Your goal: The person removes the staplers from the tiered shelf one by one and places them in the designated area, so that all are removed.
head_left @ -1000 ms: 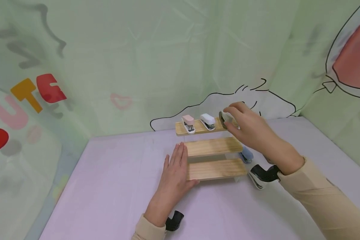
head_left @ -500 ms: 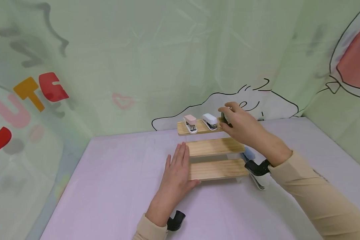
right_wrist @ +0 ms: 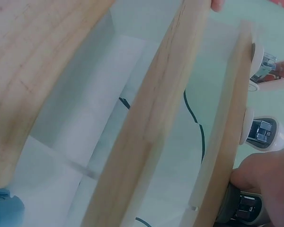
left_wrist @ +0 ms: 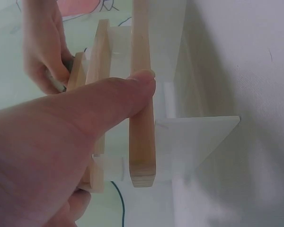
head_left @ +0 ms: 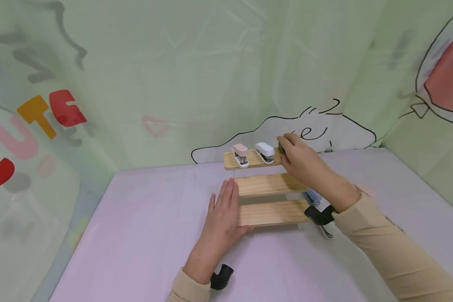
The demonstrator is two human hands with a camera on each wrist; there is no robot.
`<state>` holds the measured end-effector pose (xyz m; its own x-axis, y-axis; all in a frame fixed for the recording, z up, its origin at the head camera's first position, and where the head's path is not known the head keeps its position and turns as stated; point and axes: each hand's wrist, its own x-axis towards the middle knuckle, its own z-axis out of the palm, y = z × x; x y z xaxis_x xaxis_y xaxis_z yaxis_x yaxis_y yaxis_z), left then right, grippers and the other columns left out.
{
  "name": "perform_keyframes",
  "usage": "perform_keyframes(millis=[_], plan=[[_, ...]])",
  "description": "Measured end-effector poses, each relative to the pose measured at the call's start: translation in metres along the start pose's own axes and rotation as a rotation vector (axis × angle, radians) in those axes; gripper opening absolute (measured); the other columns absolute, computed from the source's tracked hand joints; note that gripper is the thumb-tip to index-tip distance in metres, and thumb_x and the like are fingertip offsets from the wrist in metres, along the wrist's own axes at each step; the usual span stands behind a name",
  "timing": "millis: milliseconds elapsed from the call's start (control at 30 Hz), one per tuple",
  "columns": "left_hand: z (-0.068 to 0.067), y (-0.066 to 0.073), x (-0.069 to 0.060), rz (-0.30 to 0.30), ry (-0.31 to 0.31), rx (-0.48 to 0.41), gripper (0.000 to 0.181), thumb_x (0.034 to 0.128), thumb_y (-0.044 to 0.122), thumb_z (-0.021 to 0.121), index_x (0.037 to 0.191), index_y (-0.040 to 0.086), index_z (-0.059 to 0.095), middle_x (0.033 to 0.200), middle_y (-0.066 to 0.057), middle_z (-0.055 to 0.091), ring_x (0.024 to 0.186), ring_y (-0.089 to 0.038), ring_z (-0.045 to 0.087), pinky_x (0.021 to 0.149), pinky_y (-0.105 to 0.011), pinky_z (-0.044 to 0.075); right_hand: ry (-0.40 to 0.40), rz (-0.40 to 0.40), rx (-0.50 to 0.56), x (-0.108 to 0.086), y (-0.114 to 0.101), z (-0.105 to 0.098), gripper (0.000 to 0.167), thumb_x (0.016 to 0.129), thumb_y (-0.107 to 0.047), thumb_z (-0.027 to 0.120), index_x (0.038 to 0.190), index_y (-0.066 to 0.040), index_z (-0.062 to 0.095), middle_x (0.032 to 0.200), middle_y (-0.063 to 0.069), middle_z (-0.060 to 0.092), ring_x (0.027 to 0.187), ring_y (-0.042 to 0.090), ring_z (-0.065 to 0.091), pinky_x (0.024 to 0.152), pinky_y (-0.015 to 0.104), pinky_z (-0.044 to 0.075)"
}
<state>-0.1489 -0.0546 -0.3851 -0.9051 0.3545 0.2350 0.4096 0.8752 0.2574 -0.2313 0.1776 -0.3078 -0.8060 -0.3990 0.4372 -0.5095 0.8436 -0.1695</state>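
1. Your right hand [head_left: 302,161] grasps a dark stapler [right_wrist: 248,207] at the right end of the far, highest board [head_left: 253,160] of the wooden rack [head_left: 268,185].
2. Your left hand [head_left: 219,216] lies with straight fingers against the rack's left end, thumb touching the near board [head_left: 273,213].
3. On the far board, a pink stapler [head_left: 240,153] stands left, a white stapler [head_left: 265,151] between it and your right hand.
4. Right of the rack, a blue stapler [head_left: 313,197] sits partly hidden on the surface [head_left: 136,247].
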Motion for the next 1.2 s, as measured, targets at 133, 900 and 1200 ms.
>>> perform_keyframes(millis=[133,900,1200], plan=[[0.0,0.001,0.0,0.001,0.001,-0.009,0.114,0.0722,0.042,0.087,0.155,-0.001,0.022,0.165,-0.014,0.021,0.154,-0.027,0.019,0.119,-0.056,0.027,0.002,0.015,0.025,-0.001,-0.001,0.0,0.044,0.092,0.005,0.056,0.134,0.016,0.048,0.133,0.035,0.049,0.115,0.047,0.058,0.09,0.053,0.054],[0.001,0.001,0.0,0.007,0.003,-0.001,0.115,0.0719,0.042,0.087,0.155,-0.003,0.022,0.165,-0.015,0.02,0.154,-0.028,0.019,0.118,-0.058,0.028,0.128,0.004,0.146,-0.011,0.005,-0.005,0.047,0.087,0.009,0.061,0.133,0.011,0.054,0.137,0.031,0.052,0.12,0.048,0.056,0.09,0.058,0.052],[0.0,0.001,-0.001,0.006,0.008,0.0,0.115,0.072,0.042,0.087,0.155,-0.002,0.022,0.165,-0.015,0.021,0.154,-0.027,0.019,0.118,-0.057,0.028,0.192,-0.027,0.139,-0.024,0.006,-0.015,0.049,0.084,0.009,0.065,0.133,0.007,0.056,0.135,0.028,0.054,0.115,0.045,0.058,0.083,0.058,0.053]])
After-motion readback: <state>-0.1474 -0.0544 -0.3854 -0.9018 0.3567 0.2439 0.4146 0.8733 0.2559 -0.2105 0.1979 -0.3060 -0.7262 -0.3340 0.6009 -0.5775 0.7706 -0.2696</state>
